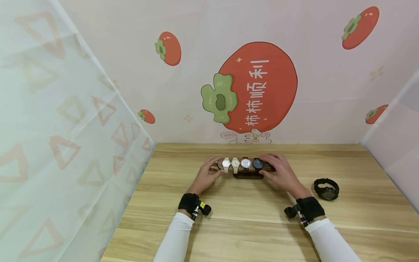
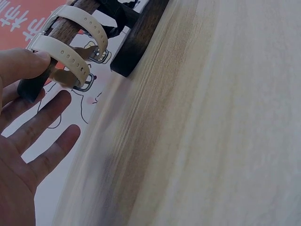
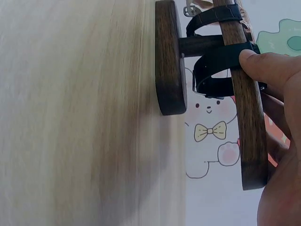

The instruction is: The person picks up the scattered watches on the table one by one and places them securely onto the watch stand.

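Observation:
A dark wooden watch stand (image 1: pixel 248 175) holds several wristwatches in a row on its crossbar. My left hand (image 1: pixel 207 177) grips the left end of the bar; its thumb (image 2: pixel 33 63) overlaps the strap of the outermost white watch (image 1: pixel 226 163), and its lower fingers (image 2: pixel 54 150) spread apart. Beside that one sit a cream watch (image 1: pixel 235 163) and a white-faced watch (image 1: pixel 246 163) on a dark strap. My right hand (image 1: pixel 282 174) holds the black watch (image 1: pixel 258 163) at the bar's right part, thumb (image 3: pixel 265 63) on its strap, fingers partly hidden behind the bar.
Another black watch (image 1: pixel 326 190) lies on the wooden table (image 1: pixel 248 225), right of my right forearm. A printed backdrop (image 1: pixel 314 127) rises directly behind the table's far edge, and a patterned side panel (image 1: pixel 82 145) borders it on the left.

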Demonstrator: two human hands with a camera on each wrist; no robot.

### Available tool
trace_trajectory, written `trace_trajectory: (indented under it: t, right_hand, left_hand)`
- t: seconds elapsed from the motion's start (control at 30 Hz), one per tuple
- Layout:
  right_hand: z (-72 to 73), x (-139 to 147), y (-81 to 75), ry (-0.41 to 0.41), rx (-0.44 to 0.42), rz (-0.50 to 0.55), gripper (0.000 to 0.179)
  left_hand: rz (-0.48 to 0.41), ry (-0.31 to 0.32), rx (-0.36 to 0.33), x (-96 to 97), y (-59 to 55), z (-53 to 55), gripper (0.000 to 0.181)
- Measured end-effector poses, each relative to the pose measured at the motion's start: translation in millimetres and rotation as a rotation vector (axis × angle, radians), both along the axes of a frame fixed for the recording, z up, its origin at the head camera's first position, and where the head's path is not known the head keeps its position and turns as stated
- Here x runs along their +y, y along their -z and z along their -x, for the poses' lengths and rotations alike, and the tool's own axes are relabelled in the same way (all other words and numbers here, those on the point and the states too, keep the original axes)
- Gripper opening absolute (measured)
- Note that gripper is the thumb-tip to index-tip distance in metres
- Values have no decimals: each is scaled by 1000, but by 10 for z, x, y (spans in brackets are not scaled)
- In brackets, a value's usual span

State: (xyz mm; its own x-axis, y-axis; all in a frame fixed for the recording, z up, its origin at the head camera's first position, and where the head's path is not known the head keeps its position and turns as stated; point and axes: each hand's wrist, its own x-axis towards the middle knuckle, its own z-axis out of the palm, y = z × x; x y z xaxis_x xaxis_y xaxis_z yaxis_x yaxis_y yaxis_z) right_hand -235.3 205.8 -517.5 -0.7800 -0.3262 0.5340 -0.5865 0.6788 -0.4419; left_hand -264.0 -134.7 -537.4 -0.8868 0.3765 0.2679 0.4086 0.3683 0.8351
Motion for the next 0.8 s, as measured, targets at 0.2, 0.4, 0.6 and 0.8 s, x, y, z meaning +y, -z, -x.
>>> trace_trajectory:
  t: [0.2, 0.4, 0.6, 0.8]
  right_hand:
    - [14, -14, 27, 11, 8, -5, 57]
    - [15, -13, 43, 9, 6, -2, 59]
    - [29, -19, 69, 16, 8, -1, 60]
    - [26, -27, 68, 23, 15, 3, 59]
  left_hand:
    - [3, 2, -3, 13, -12, 3, 58]
    - [5, 0, 0, 10, -19, -6, 58]
    - [9, -4, -7, 7, -15, -6, 59]
    - [13, -5, -6, 6, -11, -4, 58]
